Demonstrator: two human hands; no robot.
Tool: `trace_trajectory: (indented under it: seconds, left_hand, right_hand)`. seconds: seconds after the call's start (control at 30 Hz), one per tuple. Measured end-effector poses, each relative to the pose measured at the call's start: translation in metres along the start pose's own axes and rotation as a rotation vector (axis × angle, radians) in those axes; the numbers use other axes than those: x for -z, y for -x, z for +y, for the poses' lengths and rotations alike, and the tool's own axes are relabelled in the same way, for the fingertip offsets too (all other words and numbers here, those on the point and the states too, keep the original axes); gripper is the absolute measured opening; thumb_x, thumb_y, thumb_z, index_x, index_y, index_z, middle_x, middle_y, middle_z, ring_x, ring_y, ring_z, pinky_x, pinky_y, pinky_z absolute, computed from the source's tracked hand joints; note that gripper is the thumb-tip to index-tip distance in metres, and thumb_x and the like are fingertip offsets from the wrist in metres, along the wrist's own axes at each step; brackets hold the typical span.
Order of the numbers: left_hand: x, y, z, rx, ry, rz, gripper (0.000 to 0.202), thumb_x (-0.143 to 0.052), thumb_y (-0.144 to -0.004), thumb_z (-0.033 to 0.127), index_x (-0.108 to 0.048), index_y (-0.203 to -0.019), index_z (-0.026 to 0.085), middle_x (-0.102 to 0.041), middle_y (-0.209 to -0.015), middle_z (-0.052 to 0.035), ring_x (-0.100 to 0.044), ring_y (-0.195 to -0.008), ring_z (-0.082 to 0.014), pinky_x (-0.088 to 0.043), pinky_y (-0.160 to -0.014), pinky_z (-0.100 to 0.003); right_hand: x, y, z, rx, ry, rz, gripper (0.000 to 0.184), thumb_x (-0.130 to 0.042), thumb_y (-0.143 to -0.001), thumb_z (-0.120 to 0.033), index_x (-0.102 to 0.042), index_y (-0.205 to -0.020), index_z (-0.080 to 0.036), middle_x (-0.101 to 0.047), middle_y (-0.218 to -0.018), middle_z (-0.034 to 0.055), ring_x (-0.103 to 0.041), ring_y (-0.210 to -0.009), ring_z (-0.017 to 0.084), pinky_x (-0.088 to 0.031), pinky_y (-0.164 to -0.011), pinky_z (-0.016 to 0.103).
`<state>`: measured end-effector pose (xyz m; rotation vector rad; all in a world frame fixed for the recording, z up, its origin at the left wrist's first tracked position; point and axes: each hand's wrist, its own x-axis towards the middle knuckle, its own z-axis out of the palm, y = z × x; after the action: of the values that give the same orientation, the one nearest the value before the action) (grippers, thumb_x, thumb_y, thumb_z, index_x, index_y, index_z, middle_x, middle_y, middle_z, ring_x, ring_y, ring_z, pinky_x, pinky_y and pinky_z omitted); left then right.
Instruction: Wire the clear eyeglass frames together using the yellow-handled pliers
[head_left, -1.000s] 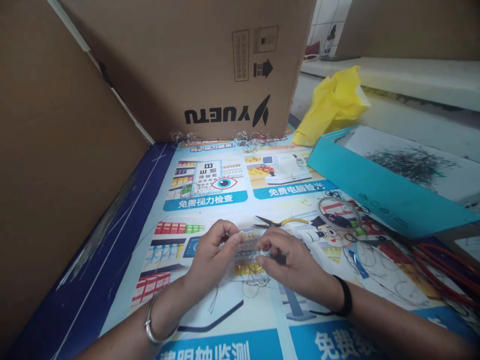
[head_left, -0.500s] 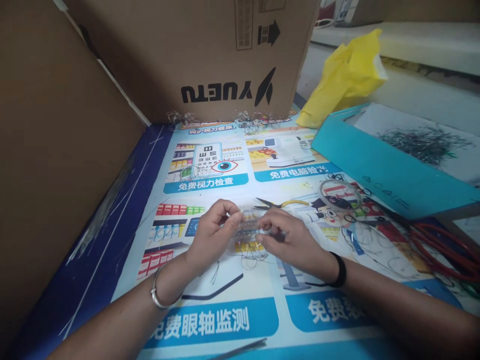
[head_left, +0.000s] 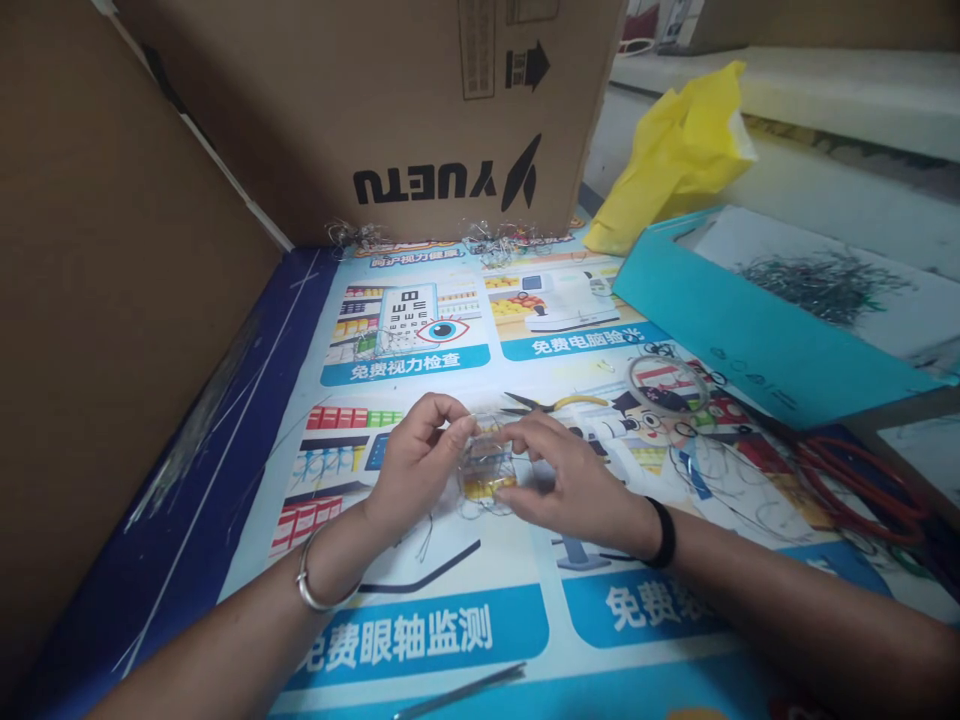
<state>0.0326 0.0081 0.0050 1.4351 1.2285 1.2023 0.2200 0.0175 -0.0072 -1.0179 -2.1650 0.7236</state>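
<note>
Between both hands is a small see-through tangle of thin wire (head_left: 484,462), its loops hard to make out against the printed sheet. My left hand (head_left: 421,452) pinches the wire at its upper left, thumb against the bent forefinger. On the other side, my right hand (head_left: 574,482) has thumb and fingers apart at the edge of the wire; whether they touch it is unclear. Just behind the fingers lie pliers (head_left: 555,404) with yellow handles and dark jaws. A clear ring-shaped coil (head_left: 667,386) rests to their right.
A cardboard box (head_left: 420,110) stands behind, near wire tangles (head_left: 499,240). On the right are a yellow bag (head_left: 675,150), a turquoise box (head_left: 720,340) with a pile of wire bits (head_left: 817,285), and red-handled scissors (head_left: 855,490). Cut wires (head_left: 465,692) lie at the front.
The view has shifted slightly, moving the scene left. My right hand's thumb and fingers have opened a little along the wire's right side. My left hand keeps its pinch.
</note>
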Motion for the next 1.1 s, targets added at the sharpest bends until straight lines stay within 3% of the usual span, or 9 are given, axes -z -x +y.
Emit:
trace_trajectory:
  seconds: [0.13, 0.23, 0.63, 1.1]
  left_hand:
    - [-0.001, 0.002, 0.001, -0.006, 0.033, 0.035, 0.013, -0.055, -0.086, 0.030, -0.052, -0.083, 0.018, -0.059, -0.077, 0.0005, -0.045, -0.055, -0.0065, -0.040, -0.052, -0.019]
    - [-0.001, 0.003, 0.002, -0.005, 0.045, 0.046, 0.012, -0.055, -0.086, 0.029, -0.053, -0.084, 0.018, -0.058, -0.078, 0.0008, -0.045, -0.056, -0.0063, -0.041, -0.053, -0.018]
    - [-0.003, 0.006, 0.007, 0.034, 0.134, 0.043, 0.011, -0.056, -0.087, 0.027, -0.051, -0.083, 0.018, -0.058, -0.077, 0.0011, -0.044, -0.055, -0.0054, -0.038, -0.052, -0.018]
    - [-0.005, 0.009, 0.010, 0.039, 0.173, 0.031, 0.010, -0.056, -0.086, 0.027, -0.052, -0.083, 0.019, -0.059, -0.079, 0.0014, -0.044, -0.057, -0.0054, -0.037, -0.054, -0.018]
  right_hand:
    - [-0.004, 0.003, -0.006, -0.003, 0.149, -0.025, 0.076, -0.073, -0.061, -0.043, -0.043, -0.126, -0.017, -0.052, -0.119, 0.0135, -0.046, -0.112, 0.029, -0.042, -0.092, 0.045]
    - [-0.008, 0.005, -0.009, -0.029, 0.226, -0.017, 0.085, -0.073, -0.059, -0.046, -0.038, -0.130, -0.016, -0.050, -0.122, 0.0149, -0.045, -0.114, 0.031, -0.040, -0.095, 0.048]
    - [-0.009, 0.008, -0.012, 0.068, 0.343, 0.022, 0.084, -0.073, -0.062, -0.041, -0.035, -0.132, -0.014, -0.050, -0.116, 0.0154, -0.048, -0.106, 0.031, -0.043, -0.090, 0.047]
    - [-0.011, 0.011, -0.012, 0.041, 0.239, -0.014, 0.071, -0.065, -0.071, -0.027, -0.033, -0.132, -0.016, -0.049, -0.118, 0.0138, -0.048, -0.109, 0.027, -0.045, -0.092, 0.044]
